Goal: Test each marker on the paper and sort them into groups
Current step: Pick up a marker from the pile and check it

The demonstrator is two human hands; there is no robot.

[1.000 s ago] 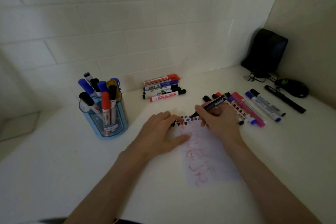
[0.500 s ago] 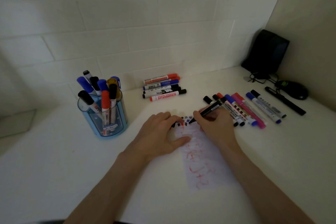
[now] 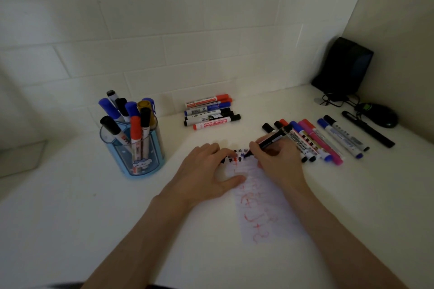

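The right hand [image 3: 279, 162] pinches a black marker [image 3: 270, 139] in curled fingers, wrist low, with the tip on the paper [image 3: 263, 206] at its far edge. The left hand [image 3: 206, 171] lies flat with relaxed, spread fingers, pressing the paper's far left corner. A row of markers [image 3: 317, 143] lies just right of the right hand. Another marker group [image 3: 209, 112] lies near the tabletop's [image 3: 70, 218] far edge. A pen cup [image 3: 133, 145] stands well apart to the left.
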